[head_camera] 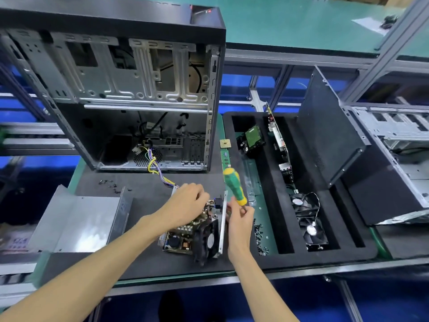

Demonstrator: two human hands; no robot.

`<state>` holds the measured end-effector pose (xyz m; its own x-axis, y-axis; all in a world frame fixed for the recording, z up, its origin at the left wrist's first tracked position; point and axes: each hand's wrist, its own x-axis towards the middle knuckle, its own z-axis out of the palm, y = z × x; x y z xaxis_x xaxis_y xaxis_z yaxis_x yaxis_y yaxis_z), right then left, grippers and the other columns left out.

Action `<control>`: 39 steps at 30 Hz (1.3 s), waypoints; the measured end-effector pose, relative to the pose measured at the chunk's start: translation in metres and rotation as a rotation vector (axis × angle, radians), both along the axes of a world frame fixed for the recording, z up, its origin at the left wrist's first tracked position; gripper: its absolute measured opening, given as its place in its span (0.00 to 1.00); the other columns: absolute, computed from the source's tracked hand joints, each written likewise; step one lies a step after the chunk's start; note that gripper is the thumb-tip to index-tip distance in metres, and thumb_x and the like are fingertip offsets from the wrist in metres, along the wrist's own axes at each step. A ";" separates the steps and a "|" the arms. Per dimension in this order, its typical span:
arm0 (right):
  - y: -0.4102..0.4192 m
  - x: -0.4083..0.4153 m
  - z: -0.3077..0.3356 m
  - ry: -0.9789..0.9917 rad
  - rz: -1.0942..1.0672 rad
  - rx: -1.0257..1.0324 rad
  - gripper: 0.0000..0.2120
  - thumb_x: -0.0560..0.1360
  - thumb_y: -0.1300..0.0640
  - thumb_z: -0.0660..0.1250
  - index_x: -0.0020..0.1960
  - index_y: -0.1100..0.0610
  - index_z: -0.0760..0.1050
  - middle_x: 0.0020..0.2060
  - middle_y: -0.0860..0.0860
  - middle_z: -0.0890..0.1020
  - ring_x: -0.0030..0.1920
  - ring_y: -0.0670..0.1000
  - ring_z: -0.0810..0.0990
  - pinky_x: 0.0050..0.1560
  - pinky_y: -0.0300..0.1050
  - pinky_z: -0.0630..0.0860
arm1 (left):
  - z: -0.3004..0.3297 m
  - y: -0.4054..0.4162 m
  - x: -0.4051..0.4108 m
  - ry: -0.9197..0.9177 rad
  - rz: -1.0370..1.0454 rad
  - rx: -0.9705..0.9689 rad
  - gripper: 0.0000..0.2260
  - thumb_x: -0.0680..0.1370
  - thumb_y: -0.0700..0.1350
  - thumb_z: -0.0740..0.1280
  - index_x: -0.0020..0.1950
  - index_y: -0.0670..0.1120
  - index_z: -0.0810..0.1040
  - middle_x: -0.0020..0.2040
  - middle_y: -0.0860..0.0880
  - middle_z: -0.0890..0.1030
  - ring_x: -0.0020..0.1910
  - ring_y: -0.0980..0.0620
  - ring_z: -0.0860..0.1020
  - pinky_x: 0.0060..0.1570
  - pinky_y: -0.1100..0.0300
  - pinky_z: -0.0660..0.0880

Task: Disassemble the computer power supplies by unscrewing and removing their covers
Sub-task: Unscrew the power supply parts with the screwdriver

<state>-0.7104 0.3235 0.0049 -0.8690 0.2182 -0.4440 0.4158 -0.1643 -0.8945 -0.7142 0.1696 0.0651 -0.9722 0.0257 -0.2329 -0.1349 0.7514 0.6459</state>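
One black foam mat (151, 198) covers a green workbench (301, 22); aluminium framing (290, 58) behind.

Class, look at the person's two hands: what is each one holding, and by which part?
The right hand holds the screwdriver, its grip at the handle's lower end by the shaft. The left hand grips the top of the opened power supply.

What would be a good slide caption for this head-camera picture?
Left hand steadies opened power supply; right hand holds green-and-yellow screwdriver.
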 end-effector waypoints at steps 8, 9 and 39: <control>0.010 -0.007 0.011 0.150 -0.035 -0.010 0.16 0.80 0.47 0.71 0.50 0.61 0.77 0.38 0.58 0.86 0.40 0.57 0.85 0.49 0.54 0.83 | 0.008 0.026 0.065 0.085 -0.402 -0.391 0.19 0.73 0.49 0.70 0.50 0.51 0.58 0.48 0.50 0.74 0.51 0.47 0.66 0.44 0.55 0.62; 0.010 -0.008 0.015 0.178 -0.031 0.020 0.19 0.80 0.45 0.69 0.48 0.62 0.76 0.36 0.58 0.85 0.37 0.55 0.83 0.46 0.53 0.82 | 0.012 0.029 0.065 0.074 -0.378 -0.356 0.17 0.73 0.45 0.69 0.50 0.50 0.60 0.48 0.49 0.75 0.51 0.46 0.70 0.43 0.54 0.65; 0.000 -0.019 0.085 0.388 0.853 0.255 0.18 0.85 0.46 0.54 0.55 0.49 0.83 0.21 0.43 0.64 0.25 0.42 0.62 0.28 0.33 0.60 | 0.034 -0.030 0.025 0.186 -0.231 -0.050 0.22 0.75 0.59 0.70 0.65 0.51 0.75 0.58 0.55 0.80 0.59 0.56 0.75 0.67 0.54 0.66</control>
